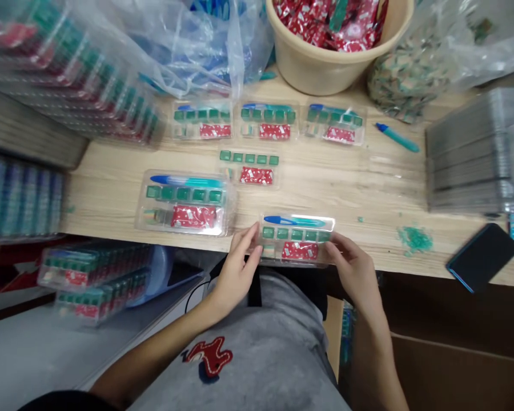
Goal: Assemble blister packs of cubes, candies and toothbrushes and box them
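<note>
At the table's front edge, a clear plastic tray is held between my two hands. It carries a blue-and-teal pen, a row of several green squares and a red patterned packet. My left hand grips its left end between thumb and fingers. Around the right end, my right hand has its thumb and fingers closed. To the left lies a similar filled tray, perhaps more than one stacked. Behind, another tray holds green squares and a red packet but shows no pen.
Three filled trays line the back. Behind them stands a beige bucket of red packets. Stacked trays rise at left, empty-looking trays at right. A loose pen, green granules and a phone lie on the right.
</note>
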Demonstrator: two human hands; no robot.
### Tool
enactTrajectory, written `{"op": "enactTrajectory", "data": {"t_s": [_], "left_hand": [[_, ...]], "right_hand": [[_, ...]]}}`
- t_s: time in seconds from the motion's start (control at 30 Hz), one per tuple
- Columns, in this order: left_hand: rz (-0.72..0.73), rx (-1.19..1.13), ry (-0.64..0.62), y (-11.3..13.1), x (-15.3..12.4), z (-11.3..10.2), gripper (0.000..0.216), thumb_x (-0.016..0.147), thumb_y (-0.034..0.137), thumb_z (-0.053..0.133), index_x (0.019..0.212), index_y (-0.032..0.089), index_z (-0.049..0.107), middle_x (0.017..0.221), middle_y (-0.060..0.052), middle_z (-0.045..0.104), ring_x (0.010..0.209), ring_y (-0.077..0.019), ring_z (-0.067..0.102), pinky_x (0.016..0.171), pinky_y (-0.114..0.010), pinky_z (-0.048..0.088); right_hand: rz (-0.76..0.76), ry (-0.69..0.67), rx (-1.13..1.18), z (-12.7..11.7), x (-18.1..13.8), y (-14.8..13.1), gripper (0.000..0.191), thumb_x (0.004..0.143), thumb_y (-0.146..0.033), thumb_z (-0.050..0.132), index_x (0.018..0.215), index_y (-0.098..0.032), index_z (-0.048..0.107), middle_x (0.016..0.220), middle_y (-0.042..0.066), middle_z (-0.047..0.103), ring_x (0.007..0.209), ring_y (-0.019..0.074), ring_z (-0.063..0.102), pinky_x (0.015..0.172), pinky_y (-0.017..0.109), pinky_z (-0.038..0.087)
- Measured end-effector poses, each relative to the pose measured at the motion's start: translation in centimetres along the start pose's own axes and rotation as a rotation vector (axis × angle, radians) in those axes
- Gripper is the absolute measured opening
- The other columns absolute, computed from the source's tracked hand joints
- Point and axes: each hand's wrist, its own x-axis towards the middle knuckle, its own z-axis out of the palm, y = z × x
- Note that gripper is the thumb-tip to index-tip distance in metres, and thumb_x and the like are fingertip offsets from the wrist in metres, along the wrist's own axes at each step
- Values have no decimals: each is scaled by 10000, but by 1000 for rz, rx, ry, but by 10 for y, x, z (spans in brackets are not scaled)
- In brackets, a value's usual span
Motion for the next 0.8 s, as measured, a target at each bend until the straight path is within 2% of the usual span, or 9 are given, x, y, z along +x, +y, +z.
{"op": "enactTrajectory", "data": {"t_s": [0.13, 0.23, 0.3, 0.4, 0.5, 0.57, 0.67, 0.8], "left_hand": [[235, 105, 166, 29, -4, -15, 490, 960, 184, 505, 1421, 343, 455, 1261, -30, 609, 1200, -127, 573, 1025, -255, 477], [316, 191, 338, 45, 5, -45, 481, 956, 143, 510, 1390, 350, 493, 1284, 1, 626, 1206, -129, 577, 1048, -270, 467], [327, 284, 485, 47, 14, -73, 400, 961, 145, 504, 1319, 313, 571, 1251, 2, 651, 1182, -138, 594, 1052, -295, 466], [282, 466, 649, 34, 27, -113, 298, 972, 173, 476, 1206, 237, 650, 1187, -41, 674, 1144, -168, 613, 1037, -340, 475], [195, 588, 630, 7, 35, -137, 289, 964, 194, 448, 1153, 187, 667, 1141, -86, 685, 1106, -205, 630, 999, -380, 499], [153, 606, 562, -8, 37, -142, 305, 962, 211, 428, 1151, 170, 664, 1133, -104, 683, 1114, -225, 625, 1009, -408, 490], [117, 570, 553, -17, 39, -141, 317, 967, 251, 435, 1185, 166, 649, 1220, -130, 638, 1206, -251, 574, 1061, -442, 451], [178, 537, 662, -7, 38, -136, 312, 963, 247, 488, 1243, 194, 614, 1327, -110, 574, 1283, -254, 511, 1124, -475, 386]], "right_hand": [[-37, 34, 170, -6, -2, -23, 284, 728, -383, 714, 931, -185, 705, 775, 29, 711, 664, 149, 640, 635, 300, 542], [-141, -20, 282, 9, 0, -61, 214, 743, -304, 721, 926, -206, 668, 728, -7, 684, 631, 117, 625, 585, 247, 524], [-211, -130, 366, 34, 4, -88, 215, 742, -282, 727, 918, -209, 627, 738, -18, 671, 650, 107, 629, 600, 233, 521], [-264, -355, 419, 82, 14, -118, 240, 770, -318, 705, 930, -200, 571, 757, -17, 644, 686, 109, 624, 633, 242, 508], [-278, -436, 265, 122, 24, -128, 253, 806, -357, 657, 953, -180, 553, 758, -4, 609, 682, 120, 587, 647, 269, 473], [-295, -430, 139, 132, 29, -127, 283, 822, -396, 638, 976, -172, 558, 767, 6, 602, 678, 128, 565, 660, 283, 453], [-336, -396, 31, 122, 42, -120, 300, 868, -450, 577, 981, -173, 593, 810, 29, 623, 688, 138, 563, 673, 286, 441], [-274, -59, -213, 102, 74, -104, 276, 885, -384, 550, 1025, -157, 624, 859, 61, 635, 704, 159, 563, 696, 305, 430]]}}
